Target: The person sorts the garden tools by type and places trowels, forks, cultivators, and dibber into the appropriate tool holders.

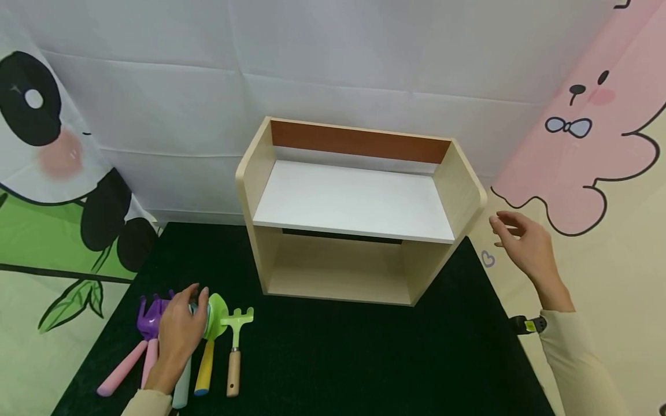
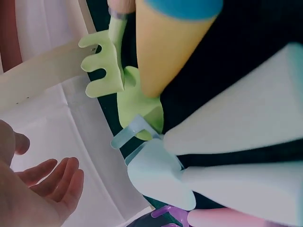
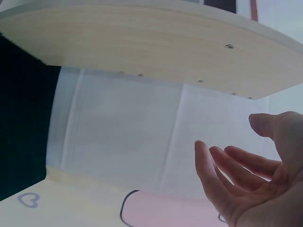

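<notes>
My left hand [image 1: 182, 326] hovers over a row of small garden tools, its fingers loosely bent around nothing. Beneath it are pale blue tools [image 2: 156, 172], partly hidden in the head view. To its left lie purple tools with pink handles, one a purple fork [image 1: 151, 318]. On its right are a green shovel [image 1: 215, 315] with a yellow handle and a green rake [image 1: 236, 320] with a wooden handle. My right hand [image 1: 528, 245] hangs in the air beside the wooden shelf [image 1: 470, 179], apart from it, fingers relaxed and holding nothing.
The two-level shelf, with a white middle board [image 1: 354, 199], stands at the back of the dark green tabletop [image 1: 333, 352]. A white cloth [image 1: 333, 58] hangs behind it. Cartoon-printed walls flank the table, with a pink figure [image 1: 588, 156] on the right.
</notes>
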Demonstrator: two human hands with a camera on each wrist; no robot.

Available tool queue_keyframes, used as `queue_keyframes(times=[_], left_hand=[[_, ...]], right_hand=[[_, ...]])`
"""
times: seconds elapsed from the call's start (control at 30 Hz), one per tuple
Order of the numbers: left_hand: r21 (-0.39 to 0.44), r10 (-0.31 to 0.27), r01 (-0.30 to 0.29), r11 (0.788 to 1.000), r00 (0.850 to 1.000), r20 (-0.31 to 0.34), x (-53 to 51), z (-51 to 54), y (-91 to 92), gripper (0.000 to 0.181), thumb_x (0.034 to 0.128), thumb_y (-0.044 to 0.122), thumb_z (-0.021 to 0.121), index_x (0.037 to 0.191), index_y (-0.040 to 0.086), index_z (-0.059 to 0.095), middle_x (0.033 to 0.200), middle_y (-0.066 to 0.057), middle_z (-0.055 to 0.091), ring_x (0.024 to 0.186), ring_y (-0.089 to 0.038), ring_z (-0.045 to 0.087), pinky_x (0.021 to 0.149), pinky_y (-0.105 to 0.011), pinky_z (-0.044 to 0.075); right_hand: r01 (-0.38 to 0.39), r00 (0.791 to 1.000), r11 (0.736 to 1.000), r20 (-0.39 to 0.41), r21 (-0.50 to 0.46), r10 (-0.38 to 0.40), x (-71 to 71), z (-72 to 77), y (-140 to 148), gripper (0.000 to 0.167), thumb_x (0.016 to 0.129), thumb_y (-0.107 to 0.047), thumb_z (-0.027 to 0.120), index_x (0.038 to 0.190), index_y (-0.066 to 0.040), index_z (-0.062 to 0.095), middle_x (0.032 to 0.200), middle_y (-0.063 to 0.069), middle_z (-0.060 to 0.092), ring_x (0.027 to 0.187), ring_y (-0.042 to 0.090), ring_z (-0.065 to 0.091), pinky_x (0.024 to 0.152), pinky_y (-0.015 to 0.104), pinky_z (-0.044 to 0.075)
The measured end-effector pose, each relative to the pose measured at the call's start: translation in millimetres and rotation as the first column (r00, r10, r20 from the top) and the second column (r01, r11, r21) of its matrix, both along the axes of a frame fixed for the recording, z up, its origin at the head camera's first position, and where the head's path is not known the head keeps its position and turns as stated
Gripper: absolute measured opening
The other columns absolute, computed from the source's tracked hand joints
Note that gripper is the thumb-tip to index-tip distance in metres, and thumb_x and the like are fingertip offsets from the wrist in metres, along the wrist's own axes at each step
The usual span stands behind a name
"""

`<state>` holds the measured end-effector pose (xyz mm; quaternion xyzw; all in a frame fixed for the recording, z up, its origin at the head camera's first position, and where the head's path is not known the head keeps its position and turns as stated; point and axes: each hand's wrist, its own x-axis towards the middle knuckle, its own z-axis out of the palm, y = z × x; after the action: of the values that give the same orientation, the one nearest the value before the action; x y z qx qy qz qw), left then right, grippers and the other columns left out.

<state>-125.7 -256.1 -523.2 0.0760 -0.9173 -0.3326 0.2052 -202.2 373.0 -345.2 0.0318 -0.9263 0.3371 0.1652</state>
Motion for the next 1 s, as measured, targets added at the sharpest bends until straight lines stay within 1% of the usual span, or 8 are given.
queue_keyframes(times=[0.07, 0.13, 0.3, 0.43, 0.5, 0.67, 0.9, 1.0], left_hand=[[0.006, -0.003, 0.003, 1.000, 1.000, -0.014, 3.8, -1.2, 2.5, 0.043, 0.1081, 0.026, 0.053, 0.132, -0.009, 0.059, 0.114, -0.029, 0.065, 0.097, -0.043, 0.062, 0.078, -0.059, 0.050], [0.008, -0.002, 0.002, 1.000, 1.000, -0.024, 7.1, -2.0, 4.5, 0.042, 0.1079, 0.025, 0.054, 0.131, -0.009, 0.060, 0.112, -0.028, 0.066, 0.094, -0.041, 0.064, 0.074, -0.054, 0.052], [-0.003, 0.011, -0.011, 1.000, 1.000, -0.010, 13.0, -3.9, 9.9, 0.041, 0.1081, 0.027, 0.053, 0.128, -0.007, 0.063, 0.108, -0.024, 0.069, 0.091, -0.037, 0.068, 0.069, -0.045, 0.054], [0.014, 0.026, -0.026, 1.000, 1.000, 0.018, 16.8, -6.2, 15.3, 0.042, 0.1086, 0.028, 0.052, 0.127, -0.007, 0.064, 0.107, -0.024, 0.070, 0.089, -0.037, 0.069, 0.069, -0.049, 0.057], [0.023, 0.033, -0.034, 0.999, 0.999, 0.030, 18.6, -8.0, 18.0, 0.042, 0.1088, 0.029, 0.052, 0.127, -0.007, 0.064, 0.107, -0.025, 0.070, 0.089, -0.037, 0.069, 0.069, -0.051, 0.058], [0.042, 0.043, -0.045, 0.998, 0.997, 0.063, 24.3, -13.2, 22.9, 0.041, 0.1082, 0.027, 0.054, 0.127, -0.007, 0.065, 0.106, -0.025, 0.071, 0.088, -0.037, 0.070, 0.068, -0.048, 0.059], [0.081, 0.048, -0.060, 0.995, 0.989, 0.142, 34.2, -19.4, 28.7, 0.039, 0.1073, 0.026, 0.056, 0.126, -0.007, 0.064, 0.106, -0.026, 0.070, 0.090, -0.039, 0.070, 0.074, -0.053, 0.059], [0.095, 0.067, -0.085, 0.992, 0.982, 0.175, 39.1, -23.1, 31.1, 0.038, 0.1063, 0.025, 0.058, 0.125, -0.007, 0.065, 0.105, -0.025, 0.071, 0.088, -0.038, 0.071, 0.072, -0.051, 0.059]], right_hand=[[-0.007, 1.000, 1.000, 0.002, -0.025, 0.007, -0.5, 5.4, -3, 0.052, 0.107, -0.037, 0.055, 0.140, 0.003, 0.056, 0.132, 0.030, 0.062, 0.087, -0.010, 0.059, 0.063, 0.008, 0.051], [-0.020, 1.000, 0.998, 0.009, -0.052, 0.021, -1.3, 10.2, -5, 0.053, 0.107, -0.037, 0.054, 0.141, 0.004, 0.055, 0.131, 0.030, 0.062, 0.083, -0.018, 0.056, 0.063, 0.010, 0.053], [-0.029, 0.999, 0.993, 0.042, -0.118, 0.034, -4.3, 20.3, -8, 0.053, 0.107, -0.038, 0.054, 0.143, 0.001, 0.054, 0.123, 0.011, 0.065, 0.083, -0.015, 0.062, 0.063, 0.016, 0.057], [-0.061, 0.995, 0.978, 0.067, -0.202, 0.076, -7.2, 28.0, -10, 0.053, 0.107, -0.036, 0.055, 0.144, 0.001, 0.053, 0.112, -0.016, 0.063, 0.088, -0.010, 0.066, 0.068, 0.019, 0.059], [-0.084, 0.992, 0.967, 0.072, -0.241, 0.105, -8.6, 32.1, -12, 0.051, 0.107, -0.034, 0.055, 0.144, 0.001, 0.053, 0.110, -0.021, 0.062, 0.091, -0.008, 0.067, 0.071, 0.019, 0.059], [-0.130, 0.982, 0.941, 0.089, -0.312, 0.165, -11.3, 42.2, -16, 0.050, 0.107, -0.033, 0.056, 0.143, 0.002, 0.053, 0.112, -0.020, 0.066, 0.095, -0.001, 0.070, 0.078, 0.020, 0.059], [-0.132, 0.965, 0.927, 0.168, -0.351, 0.202, -11.8, 55.5, -20, 0.059, 0.106, -0.045, 0.053, 0.150, -0.005, 0.049, 0.125, -0.013, 0.062, 0.103, 0.000, 0.069, 0.082, 0.020, 0.058], [-0.146, 0.951, 0.891, 0.188, -0.429, 0.246, -13.2, 59.7, -23, 0.061, 0.105, -0.045, 0.054, 0.151, -0.004, 0.047, 0.130, -0.008, 0.061, 0.105, 0.002, 0.068, 0.084, 0.022, 0.058]])
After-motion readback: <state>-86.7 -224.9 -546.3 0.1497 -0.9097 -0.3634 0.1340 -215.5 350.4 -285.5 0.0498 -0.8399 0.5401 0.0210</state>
